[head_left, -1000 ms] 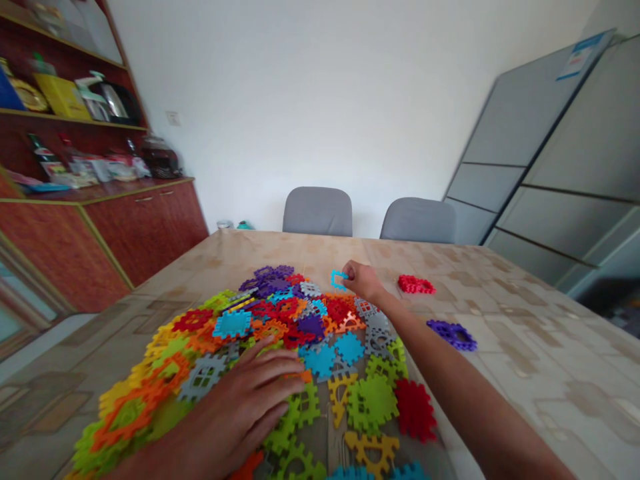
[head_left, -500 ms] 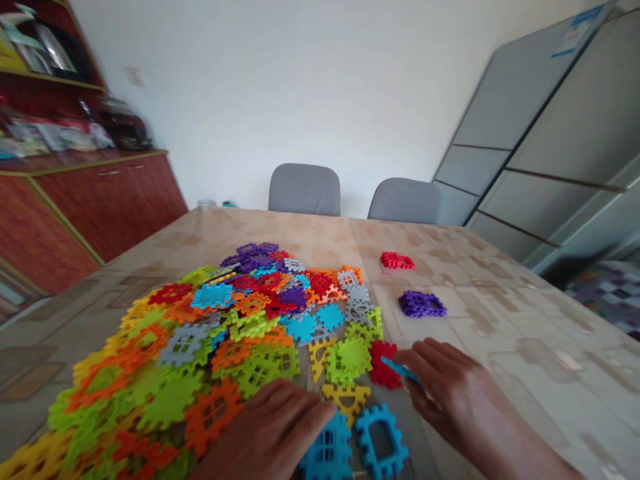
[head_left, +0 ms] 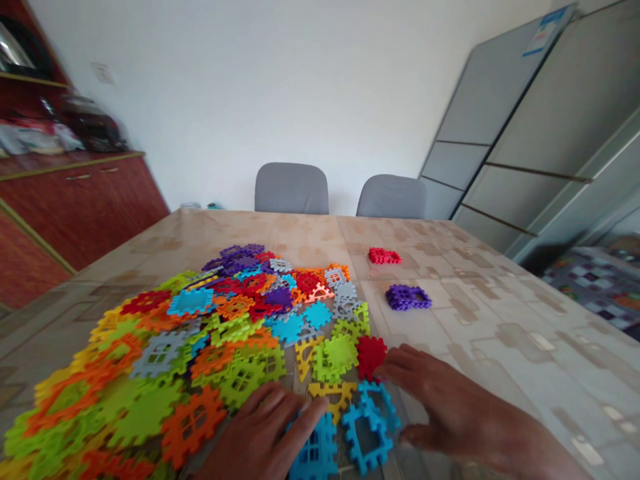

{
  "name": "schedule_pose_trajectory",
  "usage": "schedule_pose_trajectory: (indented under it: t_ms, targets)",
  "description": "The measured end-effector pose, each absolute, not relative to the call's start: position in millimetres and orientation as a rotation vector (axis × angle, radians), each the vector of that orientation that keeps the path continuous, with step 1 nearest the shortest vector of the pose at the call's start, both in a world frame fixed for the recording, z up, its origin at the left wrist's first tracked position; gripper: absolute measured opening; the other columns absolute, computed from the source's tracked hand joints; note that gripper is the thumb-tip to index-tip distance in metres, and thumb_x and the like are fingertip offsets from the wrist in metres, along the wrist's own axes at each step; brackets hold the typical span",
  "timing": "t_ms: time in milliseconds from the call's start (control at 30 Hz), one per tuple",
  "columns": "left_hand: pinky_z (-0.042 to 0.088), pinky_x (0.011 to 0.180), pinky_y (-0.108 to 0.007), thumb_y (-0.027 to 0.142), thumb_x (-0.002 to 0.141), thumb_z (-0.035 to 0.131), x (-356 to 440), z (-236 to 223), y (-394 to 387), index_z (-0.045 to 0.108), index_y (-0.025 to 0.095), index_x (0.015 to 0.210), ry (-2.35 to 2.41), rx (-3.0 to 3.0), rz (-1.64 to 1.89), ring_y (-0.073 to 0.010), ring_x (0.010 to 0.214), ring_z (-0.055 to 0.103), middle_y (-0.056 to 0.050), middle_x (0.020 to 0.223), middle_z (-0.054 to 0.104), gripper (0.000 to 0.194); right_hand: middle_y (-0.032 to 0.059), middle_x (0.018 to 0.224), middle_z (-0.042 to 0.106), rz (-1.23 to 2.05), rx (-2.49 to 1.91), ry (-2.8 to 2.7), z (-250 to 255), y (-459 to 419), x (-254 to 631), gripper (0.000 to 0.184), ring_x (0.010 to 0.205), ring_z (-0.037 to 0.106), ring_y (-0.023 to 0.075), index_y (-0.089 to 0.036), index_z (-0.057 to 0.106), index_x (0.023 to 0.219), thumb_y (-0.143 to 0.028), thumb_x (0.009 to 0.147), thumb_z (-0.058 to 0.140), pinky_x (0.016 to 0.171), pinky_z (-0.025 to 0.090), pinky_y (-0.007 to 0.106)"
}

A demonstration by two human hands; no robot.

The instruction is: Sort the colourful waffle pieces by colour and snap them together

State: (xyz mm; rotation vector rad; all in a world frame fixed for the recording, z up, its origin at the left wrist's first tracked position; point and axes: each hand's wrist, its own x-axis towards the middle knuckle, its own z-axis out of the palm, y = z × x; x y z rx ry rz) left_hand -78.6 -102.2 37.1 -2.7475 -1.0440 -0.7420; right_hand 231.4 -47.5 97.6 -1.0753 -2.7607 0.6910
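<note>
My left hand (head_left: 265,433) lies low at the front of the table with its fingers stretched out, the thumb across a blue window tile (head_left: 315,453). Part of that tile is hidden under the hand. To its right, two blue square frame tiles (head_left: 367,450) overlap, one partly on top of the other. Just beside them my right hand (head_left: 450,407) is open and holds nothing, thumb apart from the fingers. Its fingertips are close to a red tile (head_left: 371,355). A yellow triangular tile (head_left: 340,395) lies behind the blue pieces.
A wide heap of mixed interlocking plastic tiles (head_left: 150,387) covers the left side of the table. Farther back on the right stand a purple tile stack (head_left: 407,297) and a red tile stack (head_left: 385,256). Two grey chairs (head_left: 291,189) stand behind the table's far edge.
My right hand has let go of a blue frame tile, which now lies against the other one, and its fingers have opened. My left hand stays by the window tile. The view has shifted rightward.
</note>
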Motion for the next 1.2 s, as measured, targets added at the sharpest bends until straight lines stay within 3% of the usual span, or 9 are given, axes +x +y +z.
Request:
schedule_pose_trajectory:
  t_ms: [67, 133, 367, 533, 733, 900, 1067, 1200]
  targets:
    - [0.053, 0.086, -0.034, 0.063, 0.104, 0.04, -77, 38, -102, 0.043, 0.024, 0.148, -1.043, -2.729, -0.751, -0.0251, 0.093, 0.07, -0.005, 0.107, 0.077, 0.058, 0.0149, 0.147, 0.057, 0.748, -1.096, -2.734, 94, -48, 226, 0.066, 0.136, 0.053, 0.034, -0.027, 0.054, 0.146, -0.035, 0.085, 0.078, 0.115, 0.04, 0.053]
    - [0.053, 0.087, -0.034, 0.067, 0.102, 0.04, -77, 38, -102, 0.047, 0.023, 0.145, -1.049, -2.721, -0.759, -0.0251, 0.092, 0.07, -0.005, 0.105, 0.077, 0.061, 0.0152, 0.149, 0.055, 0.77, -1.102, -2.726, 90, -48, 223, 0.068, 0.138, 0.05, 0.0336, -0.027, 0.052, 0.147, -0.035, 0.084, 0.078, 0.116, 0.039, 0.053]
    - [0.053, 0.092, -0.034, 0.068, 0.1, 0.043, -77, 36, -105, 0.044, 0.028, 0.151, -1.055, -2.733, -0.743, -0.0251, 0.094, 0.07, -0.004, 0.11, 0.077, 0.065, 0.0102, 0.155, 0.049, 0.756, -0.959, -2.779, 103, -47, 228, 0.086, 0.146, 0.041, 0.0309, -0.034, 0.047, 0.151, -0.009, 0.074, 0.077, 0.118, 0.038, 0.049]
    - [0.053, 0.092, -0.034, 0.069, 0.1, 0.044, -78, 34, -105, 0.044, 0.027, 0.151, -1.052, -2.725, -0.754, -0.0254, 0.092, 0.07, -0.005, 0.109, 0.076, 0.066, 0.0058, 0.142, 0.06, 0.651, -0.817, -2.833, 108, -41, 221, 0.072, 0.137, 0.051, 0.0245, -0.044, 0.046, 0.149, -0.001, 0.092, 0.053, 0.113, 0.042, 0.046]
    - [0.051, 0.095, -0.034, 0.066, 0.102, 0.042, -79, 32, -106, 0.045, 0.027, 0.149, -1.047, -2.731, -0.751, -0.0244, 0.093, 0.069, -0.005, 0.108, 0.075, 0.061, 0.0042, 0.132, 0.064, 0.576, -0.877, -2.917, 94, -42, 211, 0.049, 0.13, 0.054, 0.0249, -0.044, 0.058, 0.137, -0.01, 0.103, 0.048, 0.107, 0.044, 0.045]
    - [0.052, 0.094, -0.034, 0.069, 0.102, 0.038, -77, 34, -106, 0.057, 0.025, 0.135, -1.045, -2.691, -0.739, -0.0235, 0.091, 0.07, -0.004, 0.106, 0.077, 0.058, 0.0141, 0.138, 0.061, 0.506, -0.994, -2.854, 103, -44, 219, 0.056, 0.126, 0.054, 0.0352, -0.025, 0.058, 0.138, -0.024, 0.085, 0.076, 0.106, 0.044, 0.054]
    - [0.051, 0.096, -0.034, 0.069, 0.103, 0.035, -77, 37, -106, 0.058, 0.024, 0.132, -1.039, -2.688, -0.727, -0.0226, 0.093, 0.07, -0.004, 0.108, 0.077, 0.058, 0.0157, 0.099, 0.073, 0.245, -1.291, -2.778, 97, -60, 210, 0.046, 0.086, 0.066, 0.0339, -0.019, 0.072, 0.108, -0.057, 0.082, 0.076, 0.076, 0.054, 0.048]
    - [0.051, 0.096, -0.033, 0.068, 0.103, 0.034, -77, 36, -106, 0.058, 0.025, 0.133, -1.033, -2.685, -0.719, -0.0224, 0.096, 0.069, -0.004, 0.109, 0.076, 0.058, 0.0141, 0.089, 0.075, -0.003, -1.32, -2.729, 74, -86, 204, 0.046, 0.082, 0.069, 0.0346, -0.021, 0.074, 0.094, -0.062, 0.073, 0.08, 0.073, 0.055, 0.046]
